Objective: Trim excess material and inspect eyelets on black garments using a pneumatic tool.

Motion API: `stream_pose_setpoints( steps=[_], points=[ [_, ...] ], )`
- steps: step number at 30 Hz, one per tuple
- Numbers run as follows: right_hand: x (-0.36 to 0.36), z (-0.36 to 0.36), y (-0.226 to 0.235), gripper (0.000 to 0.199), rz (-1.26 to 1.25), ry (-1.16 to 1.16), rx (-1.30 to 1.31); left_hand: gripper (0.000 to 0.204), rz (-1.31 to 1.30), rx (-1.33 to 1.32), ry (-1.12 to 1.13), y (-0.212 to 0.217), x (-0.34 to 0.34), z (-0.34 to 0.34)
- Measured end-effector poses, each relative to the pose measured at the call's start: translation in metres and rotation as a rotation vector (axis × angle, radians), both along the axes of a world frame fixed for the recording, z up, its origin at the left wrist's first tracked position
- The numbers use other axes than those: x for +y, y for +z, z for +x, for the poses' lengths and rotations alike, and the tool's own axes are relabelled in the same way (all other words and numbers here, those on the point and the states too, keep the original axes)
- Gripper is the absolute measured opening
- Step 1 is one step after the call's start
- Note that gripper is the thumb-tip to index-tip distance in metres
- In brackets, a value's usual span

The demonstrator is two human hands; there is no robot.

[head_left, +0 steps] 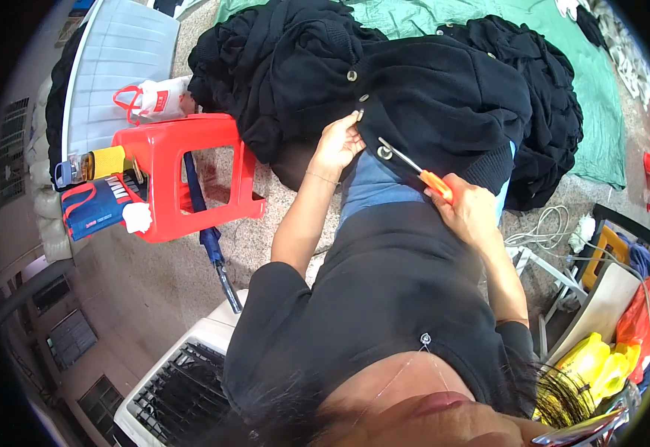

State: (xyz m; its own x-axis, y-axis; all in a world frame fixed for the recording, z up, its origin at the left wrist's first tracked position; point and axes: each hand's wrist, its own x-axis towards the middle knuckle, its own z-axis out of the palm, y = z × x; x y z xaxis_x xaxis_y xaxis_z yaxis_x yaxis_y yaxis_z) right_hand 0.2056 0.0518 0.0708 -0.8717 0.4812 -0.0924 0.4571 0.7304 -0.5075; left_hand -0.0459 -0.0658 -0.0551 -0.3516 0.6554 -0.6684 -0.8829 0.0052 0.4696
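A black buttoned knit garment (444,97) lies across my lap. My left hand (337,143) pinches its buttoned edge, just below a pale button (363,97). My right hand (468,208) grips small snips with orange handles (414,164), the metal tip touching the garment edge close to my left fingers. More black garments are heaped behind it (280,52) and to the right (541,82).
A red plastic stool (168,149) lies on its side to my left, with a blue folded umbrella (209,223), a bottle (90,165) and bags by it. A green cloth (593,112) covers the floor beyond. Cables, yellow and orange bags sit at the right; a white fan housing (176,380) is at the lower left.
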Motion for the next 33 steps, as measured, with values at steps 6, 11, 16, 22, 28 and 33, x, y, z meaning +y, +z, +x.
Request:
stream_pose_setpoints(
  steps=[6, 11, 16, 22, 28, 33],
  points=[
    [-0.001, -0.005, 0.001, 0.032, -0.027, -0.061, -0.057, 0.027, -0.01, 0.023, 0.009, 0.012, 0.0, 0.006],
    [0.007, -0.002, 0.009, 0.029, -0.103, -0.128, 0.041, 0.05, -0.038, 0.061, -0.284, 0.056, 0.002, 0.043],
    [0.014, 0.026, 0.021, 0.028, -0.097, -0.092, -0.011, 0.025, -0.024, 0.227, -0.205, 0.047, -0.009, 0.057],
    [0.006, 0.032, 0.014, 0.03, -0.036, 0.007, -0.035, 0.025, -0.006, 0.073, -0.066, 0.044, -0.006, 0.051],
    [0.005, 0.025, 0.008, 0.029, -0.076, -0.021, -0.032, 0.033, -0.014, -0.034, -0.025, 0.054, 0.002, 0.06],
    [0.011, 0.031, 0.018, 0.027, -0.132, -0.172, 0.021, 0.026, -0.076, 0.317, -0.25, 0.05, 0.005, 0.076]
  ],
)
